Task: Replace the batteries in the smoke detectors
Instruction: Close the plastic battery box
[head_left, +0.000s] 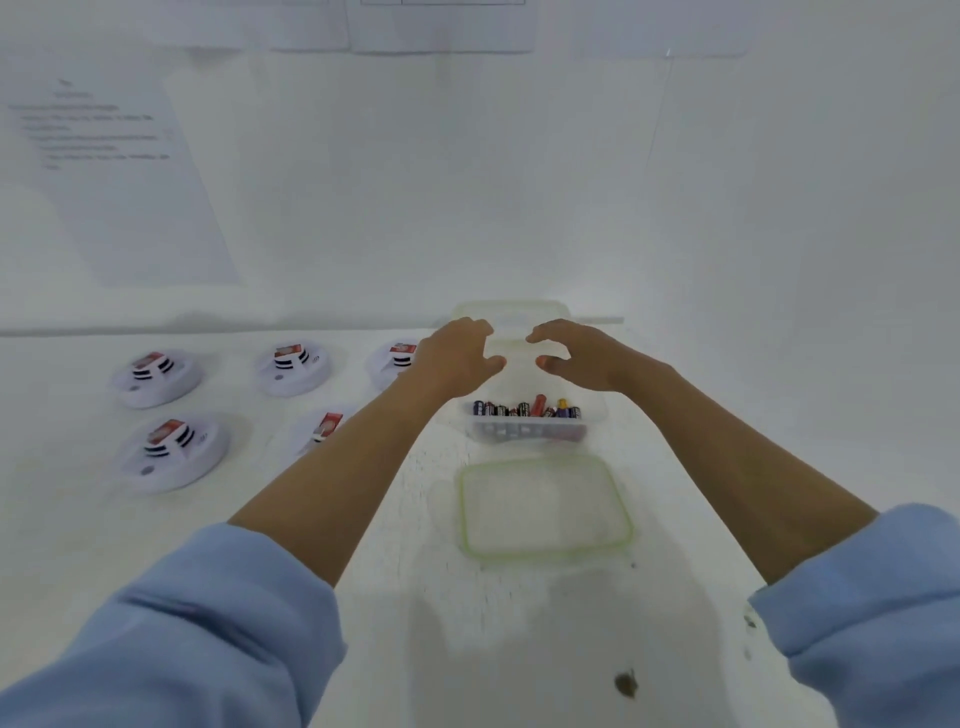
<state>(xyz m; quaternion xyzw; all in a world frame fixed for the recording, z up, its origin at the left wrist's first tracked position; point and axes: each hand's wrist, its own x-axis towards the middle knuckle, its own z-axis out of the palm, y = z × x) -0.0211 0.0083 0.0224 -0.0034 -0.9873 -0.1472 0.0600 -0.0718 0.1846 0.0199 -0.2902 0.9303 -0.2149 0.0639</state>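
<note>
Reaching forward, your left hand (457, 358) and right hand (576, 356) curl fingers over a clear box (511, 310); whether they grip it cannot be told. Batteries (527, 408) lie in the open tub (595, 415) nearer you, smoke detectors (156, 376) to its left.

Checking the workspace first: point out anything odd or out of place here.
A brown smudge stains the white table in the foreground, with smaller dark specks to its right. Otherwise only the green-rimmed lid lies off the battery box.
</note>
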